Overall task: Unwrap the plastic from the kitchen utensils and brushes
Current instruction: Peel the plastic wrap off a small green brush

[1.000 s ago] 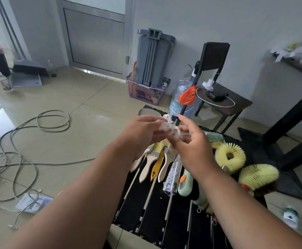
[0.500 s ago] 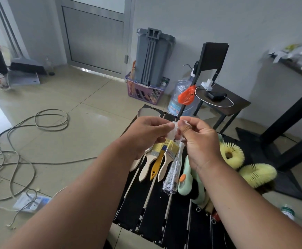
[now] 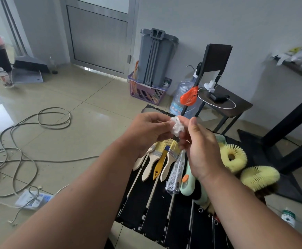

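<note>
Both hands are raised above a low black slatted table [image 3: 157, 209]. A crumpled wad of clear plastic wrap [image 3: 176, 126] sits between them. My left hand [image 3: 147, 132] pinches its left side and my right hand [image 3: 199, 142] grips its right side. On the table below lie several flat paint brushes [image 3: 158, 159] with pale wooden or yellow handles. Beside them lies a utensil still wrapped in plastic [image 3: 175, 174], then a mint-green tool [image 3: 187, 182]. Two round yellow bristle brushes [image 3: 233, 157] [image 3: 259, 177] lie at the right.
Cables [image 3: 20, 150] and a power strip [image 3: 33, 199] lie on the tiled floor at left. Behind the table stand a water jug [image 3: 181, 97], a purple basket [image 3: 146, 91] with a grey bin [image 3: 155, 56], and a dark side table [image 3: 225, 103]. Black table legs [image 3: 290, 132] rise at right.
Both hands have drawn together and lifted slightly; the plastic has been bunched into a tighter white wad between the fingers. The items on the table have not moved.
</note>
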